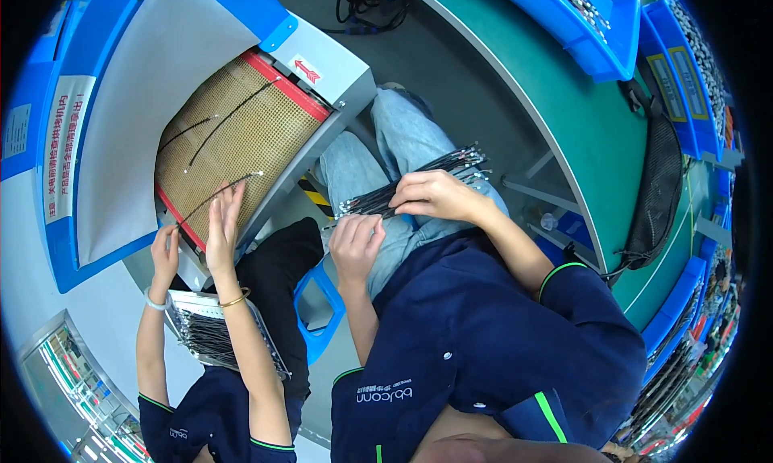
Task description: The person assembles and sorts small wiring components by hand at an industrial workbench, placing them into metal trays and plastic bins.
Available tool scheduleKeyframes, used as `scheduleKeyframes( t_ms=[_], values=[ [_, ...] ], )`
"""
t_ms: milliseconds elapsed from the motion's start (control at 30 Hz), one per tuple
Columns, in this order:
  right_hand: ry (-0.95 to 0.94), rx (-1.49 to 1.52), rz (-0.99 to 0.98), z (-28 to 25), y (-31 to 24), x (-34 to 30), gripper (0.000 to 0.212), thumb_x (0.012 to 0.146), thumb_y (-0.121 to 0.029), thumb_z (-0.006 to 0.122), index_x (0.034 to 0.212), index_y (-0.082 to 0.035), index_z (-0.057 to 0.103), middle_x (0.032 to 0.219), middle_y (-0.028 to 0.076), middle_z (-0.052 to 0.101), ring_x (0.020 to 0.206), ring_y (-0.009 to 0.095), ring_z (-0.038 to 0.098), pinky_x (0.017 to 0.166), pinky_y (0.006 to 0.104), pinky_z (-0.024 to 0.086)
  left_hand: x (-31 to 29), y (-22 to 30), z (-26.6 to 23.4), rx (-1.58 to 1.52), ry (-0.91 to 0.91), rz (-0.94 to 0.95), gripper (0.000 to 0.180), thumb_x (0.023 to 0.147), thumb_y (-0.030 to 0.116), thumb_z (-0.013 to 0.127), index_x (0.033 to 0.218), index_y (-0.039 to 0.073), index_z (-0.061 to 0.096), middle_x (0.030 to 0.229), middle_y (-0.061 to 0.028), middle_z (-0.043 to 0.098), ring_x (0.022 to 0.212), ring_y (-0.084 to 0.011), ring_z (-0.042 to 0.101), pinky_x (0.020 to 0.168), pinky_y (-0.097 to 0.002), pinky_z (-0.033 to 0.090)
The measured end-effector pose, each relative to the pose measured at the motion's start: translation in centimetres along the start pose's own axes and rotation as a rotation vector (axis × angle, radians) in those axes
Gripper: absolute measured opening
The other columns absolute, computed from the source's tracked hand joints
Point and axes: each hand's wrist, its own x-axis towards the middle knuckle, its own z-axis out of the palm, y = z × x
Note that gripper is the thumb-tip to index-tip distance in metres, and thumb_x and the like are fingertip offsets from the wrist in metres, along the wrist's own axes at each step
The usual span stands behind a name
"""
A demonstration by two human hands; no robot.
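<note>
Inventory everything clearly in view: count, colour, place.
Machine: one, blue and white, upper left
Mesh belt: one, tan, red-edged, on machine
Loose cables: three, black, over belt
Co-worker: one, navy-shirted, lower left
Cable tray: one, metallic, co-worker's lap
Stool: one, blue, between both people
Table: one, green, right
Bins: several, blue, right
Pouch: one, black, far right
Cable bundle: one, black, across lap
Jeans: one pair, light blue, centre
Left hand: one, bare, at bundle's left end
Right hand: one, bare, holding bundle

Your left hand (357,245) grips the 8 o'clock end of that black cable bundle (374,200), right hand (435,196) wrapped over its middle, above your jeans (407,125). Co-worker's hands (224,229) are by the mesh belt (266,141), around 9 o'clock.
</note>
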Motion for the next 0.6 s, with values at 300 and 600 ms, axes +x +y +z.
scheduleKeyframes(
  t_ms=[300,600],
  values=[
    [-0.002,-0.005,0.079,-0.7,0.2,-0.1,0.017,0.079,-0.009,0.068,0.095,-0.003,0.066,0.089,0.008,0.065,0.081,0.026,0.065,0.072,0.0332,0.053,-0.3,-0.8,-1.0,-0.037,0.022,-0.094,0.019,0.066,-0.004,0.072,0.082,0.003,0.064,0.077,-0.0087,0.064,0.073,-0.0248,0.061,0.065,-0.0335,0.049],
    [0.017,-0.075,0.021,-0.4,-0.6,0.5,0.011,0.079,-0.011,0.069,0.088,-0.005,0.066,0.084,0.006,0.064,0.073,0.024,0.064,0.065,0.0333,0.051,-0.1,-1.0,-1.7,-0.055,-0.023,-0.131,0.016,0.067,-0.002,0.072,0.079,0.005,0.065,0.077,-0.0074,0.065,0.073,-0.0254,0.062,0.066,-0.0345,0.05]
  ],
)
